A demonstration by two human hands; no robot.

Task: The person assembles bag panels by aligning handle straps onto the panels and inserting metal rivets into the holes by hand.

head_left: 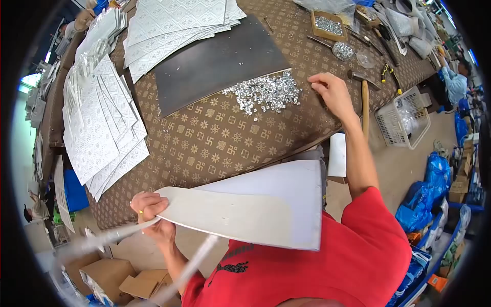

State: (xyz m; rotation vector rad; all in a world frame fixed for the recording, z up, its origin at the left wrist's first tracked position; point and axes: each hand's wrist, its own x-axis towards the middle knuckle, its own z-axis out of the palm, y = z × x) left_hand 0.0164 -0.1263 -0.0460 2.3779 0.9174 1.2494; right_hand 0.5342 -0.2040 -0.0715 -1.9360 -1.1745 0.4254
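Observation:
My left hand [151, 212] is closed on the end of a white curved panel [230, 212], its thumb and fingers wrapped round the edge. A greyish-white face of the panel lies toward my chest, with a whiter part behind it. Pale narrow straps [115, 234] hang from that end, blurred by motion. Over the patterned table, my right hand [332, 94] has thumb and forefinger drawn together; anything between them is too small to make out. Just left of it lies a pile of small shiny metal pieces [268, 94], beside a dark flat board [220, 59].
Stacks of white patterned sheets [174, 30] cover the table's far left. At the right lie a hammer [364, 97], yellow-handled pliers [394, 77] and a box of metal pieces [328, 25]. A white basket [404, 120] stands beside the table; another person [452, 84] is beyond.

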